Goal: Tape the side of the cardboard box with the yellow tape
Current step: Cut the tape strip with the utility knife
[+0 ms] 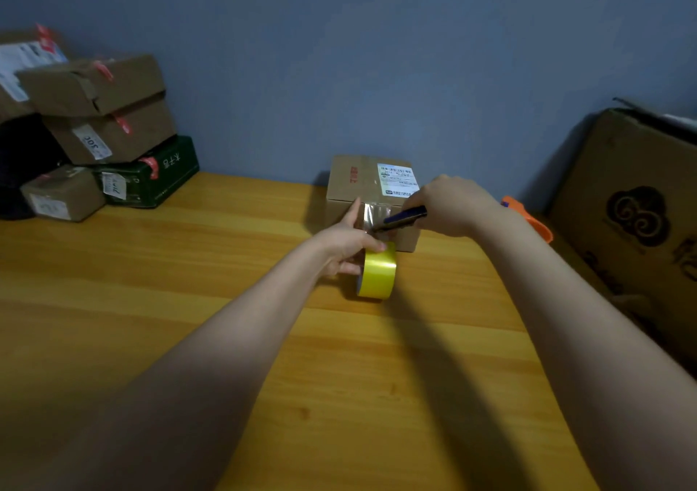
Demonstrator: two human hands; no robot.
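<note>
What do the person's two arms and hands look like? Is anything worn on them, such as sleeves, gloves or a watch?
Both forearms are bare all along the part in view: no sleeves show. The left hand and right hand have no gloves. No watch or bracelet shows on either wrist. Rings cannot be told at this size.

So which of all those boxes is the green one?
The dark green box at the bottom of the stack on the left of the wooden table. Every other box there is plain brown cardboard.
</note>
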